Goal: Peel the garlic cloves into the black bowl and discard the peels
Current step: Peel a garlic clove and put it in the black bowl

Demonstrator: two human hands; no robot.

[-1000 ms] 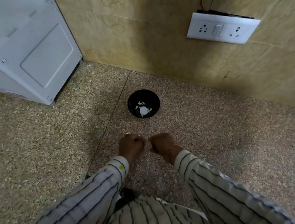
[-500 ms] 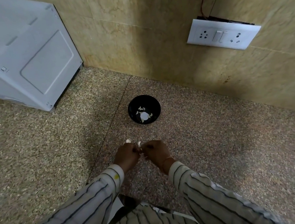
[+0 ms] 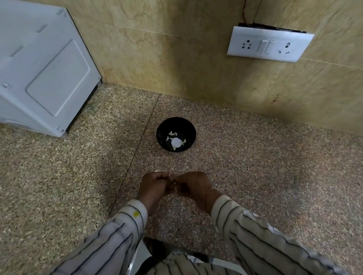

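On speckled stone counter (image 3: 48, 182), black bowl (image 3: 175, 124), tiled wall (image 3: 166, 29)

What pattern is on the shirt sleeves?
Dark thin stripes on pale fabric sleeves, seen in the head view.

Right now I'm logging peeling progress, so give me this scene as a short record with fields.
surface: speckled stone counter
black bowl: upright near the wall, some pale pieces inside
left hand: fingers curled, pinching a small whitish bit
right hand: fingers curled, meeting the left
garlic clove: mostly hidden between the fingers
background: white appliance, wall socket plate
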